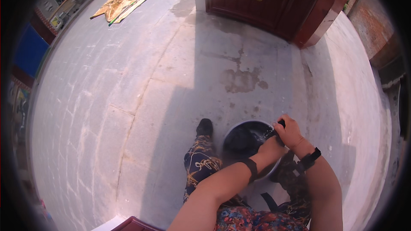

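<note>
A round metal basin [231, 131] stands on the concrete floor between my legs, with dark wet cloth [242, 139] and water inside. My right hand [290, 131] is over the basin's right rim, closed on a bunch of that dark cloth. My left hand [273, 144] reaches into the basin just below the right hand, and most of it is hidden behind the right hand and the cloth. Black bands sit on both wrists.
My left leg in dark patterned trousers, ending in a black shoe [204, 127], stretches out left of the basin. Wet patches [242, 80] mark the concrete ahead. A dark wooden door [257, 0] stands at the far side, a tan sheet [126, 1] lies far left.
</note>
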{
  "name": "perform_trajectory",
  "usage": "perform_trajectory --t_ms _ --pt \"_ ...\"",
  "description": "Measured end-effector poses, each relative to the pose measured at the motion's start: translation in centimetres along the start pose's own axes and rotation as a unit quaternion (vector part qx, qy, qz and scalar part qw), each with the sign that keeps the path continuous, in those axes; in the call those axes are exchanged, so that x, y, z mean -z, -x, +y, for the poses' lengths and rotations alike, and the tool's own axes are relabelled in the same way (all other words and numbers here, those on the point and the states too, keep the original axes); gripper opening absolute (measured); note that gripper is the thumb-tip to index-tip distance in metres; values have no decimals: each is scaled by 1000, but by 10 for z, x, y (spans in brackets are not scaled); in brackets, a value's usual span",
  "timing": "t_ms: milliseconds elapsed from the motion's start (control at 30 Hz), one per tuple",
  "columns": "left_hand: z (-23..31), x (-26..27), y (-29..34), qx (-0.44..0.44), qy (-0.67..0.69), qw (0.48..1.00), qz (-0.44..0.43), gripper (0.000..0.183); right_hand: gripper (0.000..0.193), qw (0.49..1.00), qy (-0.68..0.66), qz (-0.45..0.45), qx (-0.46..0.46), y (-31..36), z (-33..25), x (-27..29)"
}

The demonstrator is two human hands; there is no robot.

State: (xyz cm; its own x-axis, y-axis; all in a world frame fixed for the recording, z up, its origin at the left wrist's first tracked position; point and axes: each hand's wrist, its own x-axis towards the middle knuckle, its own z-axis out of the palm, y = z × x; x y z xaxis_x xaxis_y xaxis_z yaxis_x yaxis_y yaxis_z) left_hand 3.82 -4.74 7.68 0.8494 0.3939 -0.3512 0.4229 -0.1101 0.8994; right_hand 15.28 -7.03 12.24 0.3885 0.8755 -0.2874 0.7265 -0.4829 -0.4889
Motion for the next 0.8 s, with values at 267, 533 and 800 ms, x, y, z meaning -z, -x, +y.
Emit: perform_trajectory --t_ms 267,533,800 --pt "18 21 -5 -64 439 880 168 12 95 893 -449 -16 21 69 33 11" --pt "41 28 18 -5 626 756 190 8 94 914 -400 43 54 54 25 -76" --pt "51 50 19 -65 466 876 -106 19 62 959 -190 6 212 54 40 -69"
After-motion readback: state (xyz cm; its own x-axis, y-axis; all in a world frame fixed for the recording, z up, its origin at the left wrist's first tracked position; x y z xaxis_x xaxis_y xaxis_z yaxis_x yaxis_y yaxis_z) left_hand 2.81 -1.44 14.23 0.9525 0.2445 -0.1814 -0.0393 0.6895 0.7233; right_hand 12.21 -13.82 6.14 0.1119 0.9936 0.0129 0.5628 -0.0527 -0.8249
